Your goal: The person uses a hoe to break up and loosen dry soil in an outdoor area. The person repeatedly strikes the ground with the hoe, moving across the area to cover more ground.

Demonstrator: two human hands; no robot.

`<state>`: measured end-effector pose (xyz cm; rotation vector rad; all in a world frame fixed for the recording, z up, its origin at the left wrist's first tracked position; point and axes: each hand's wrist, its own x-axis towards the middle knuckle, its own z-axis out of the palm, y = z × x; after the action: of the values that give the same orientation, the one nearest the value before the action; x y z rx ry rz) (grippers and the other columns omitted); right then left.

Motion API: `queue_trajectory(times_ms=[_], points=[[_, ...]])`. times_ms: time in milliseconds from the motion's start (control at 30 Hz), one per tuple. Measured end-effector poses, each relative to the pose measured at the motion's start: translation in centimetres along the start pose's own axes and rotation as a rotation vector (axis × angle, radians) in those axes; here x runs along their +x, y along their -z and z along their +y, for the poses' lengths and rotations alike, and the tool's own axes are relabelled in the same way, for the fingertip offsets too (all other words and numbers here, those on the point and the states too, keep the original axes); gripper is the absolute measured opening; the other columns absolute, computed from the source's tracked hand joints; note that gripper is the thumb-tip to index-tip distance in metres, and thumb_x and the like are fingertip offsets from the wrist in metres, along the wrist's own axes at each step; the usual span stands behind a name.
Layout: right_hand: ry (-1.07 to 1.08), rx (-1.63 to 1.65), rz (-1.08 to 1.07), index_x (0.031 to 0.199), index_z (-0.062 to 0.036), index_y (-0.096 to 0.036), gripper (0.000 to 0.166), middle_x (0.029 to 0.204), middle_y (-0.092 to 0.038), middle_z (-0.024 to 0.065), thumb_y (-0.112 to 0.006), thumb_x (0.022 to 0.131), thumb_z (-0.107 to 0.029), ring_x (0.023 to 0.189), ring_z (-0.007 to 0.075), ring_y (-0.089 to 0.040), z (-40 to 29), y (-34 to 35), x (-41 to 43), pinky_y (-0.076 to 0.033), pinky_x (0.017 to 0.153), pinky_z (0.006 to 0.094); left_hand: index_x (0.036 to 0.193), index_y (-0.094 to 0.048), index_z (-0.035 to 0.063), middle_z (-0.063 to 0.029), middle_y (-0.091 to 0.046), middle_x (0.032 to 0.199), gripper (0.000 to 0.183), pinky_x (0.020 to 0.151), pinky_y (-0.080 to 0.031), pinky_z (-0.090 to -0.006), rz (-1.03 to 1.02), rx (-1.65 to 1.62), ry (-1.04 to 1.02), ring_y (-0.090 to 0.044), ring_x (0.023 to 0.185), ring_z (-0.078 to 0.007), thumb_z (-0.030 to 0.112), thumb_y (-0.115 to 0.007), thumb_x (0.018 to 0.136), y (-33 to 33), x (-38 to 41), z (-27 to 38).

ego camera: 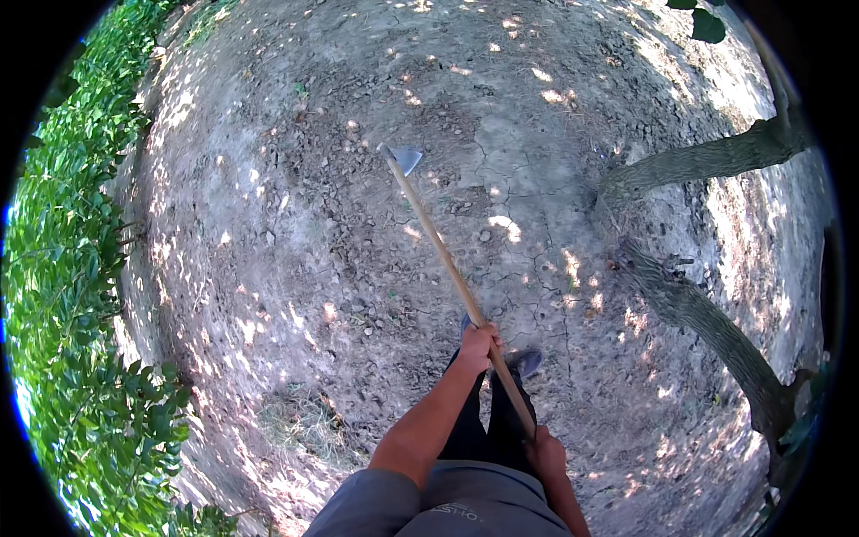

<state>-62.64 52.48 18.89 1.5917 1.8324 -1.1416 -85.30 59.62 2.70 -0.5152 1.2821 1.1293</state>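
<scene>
A hoe with a long wooden handle point(443, 258) slants from near my waist up and to the left, over dry, cracked soil point(523, 161). Its grey metal blade point(407, 160) is at the far end, pointing right; whether it touches the ground I cannot tell. My left hand point(479, 344) is closed around the middle part of the handle, above my shoes. Lower down, close to my waist, my right hand point(546, 454) grips the handle near its butt end.
Dense green leafy bushes point(87, 235) line the left side. On the right, a tree's trunk or thick branch point(711, 158) and another point(711, 329) spread from one base. Dry grass point(302, 423) lies at lower left. My dark shoe point(529, 363) stands on the soil.
</scene>
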Motion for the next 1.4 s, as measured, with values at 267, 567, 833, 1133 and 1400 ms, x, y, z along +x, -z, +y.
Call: queue_trajectory(times_ms=[267,567,833,1133,1400], points=[[-0.136,-0.085,-0.143,0.086,-0.006,-0.048,0.024,0.071,-0.061,0.0205,-0.059,0.076,-0.024,0.068,0.0402,-0.06,1.3,1.0,-3.1,-0.047,0.061,0.0495,0.084,-0.047,0.0045,-0.0076,-0.05,0.068,0.01,0.048,-0.045,-0.0371,0.101,-0.042,0.168,-0.051,0.054,-0.0201,0.009,-0.055,0.083,3.5,0.1,-4.8],[-0.075,-0.07,-0.073,0.087,-0.007,-0.047,0.02,0.07,-0.06,0.0212,-0.056,0.077,-0.022,0.066,0.0416,-0.059,1.8,-0.5,-1.6,-0.046,0.059,0.0513,0.082,-0.047,0.0045,-0.0076,-0.049,0.067,0.009,0.047,-0.044,-0.0381,0.062,-0.089,0.061,-0.05,0.053,-0.0211,0.008,-0.055,0.083,3.2,0.1,-2.8],[-0.15,-0.087,-0.11,0.088,-0.0056,-0.047,0.023,0.071,-0.06,0.023,-0.056,0.078,-0.024,0.068,0.0422,-0.059,0.9,0.1,-0.5,-0.046,0.062,0.0515,0.081,-0.047,0.0047,-0.0075,-0.05,0.07,0.009,0.051,-0.047,-0.0377,0.016,-0.018,0.135,-0.053,0.057,-0.021,0.009,-0.055,0.083,1.8,0.3,-1.8],[-0.059,-0.029,-0.083,0.085,-0.0048,-0.047,0.024,0.067,-0.059,0.0223,-0.06,0.073,-0.021,0.064,0.043,-0.058,4.0,-0.7,-4.1,-0.045,0.056,0.0511,0.078,-0.049,0.0047,-0.0069,-0.047,0.061,0.006,0.048,-0.043,-0.0362,0.131,-0.024,0.132,-0.05,0.054,-0.0194,0.006,-0.054,0.081,2.1,0.4,-5.2],[0.073,-0.072,-0.019,0.084,-0.0048,-0.048,0.019,0.066,-0.059,0.0221,-0.059,0.071,-0.015,0.064,0.0433,-0.057,3.2,-0.3,-1.5,-0.046,0.057,0.0512,0.077,-0.048,0.0032,-0.0073,-0.048,0.063,0.011,0.047,-0.044,-0.0365,0.087,-0.113,0.04,-0.05,0.053,-0.0206,0.009,-0.055,0.083,3.2,0.0,-2.2]])
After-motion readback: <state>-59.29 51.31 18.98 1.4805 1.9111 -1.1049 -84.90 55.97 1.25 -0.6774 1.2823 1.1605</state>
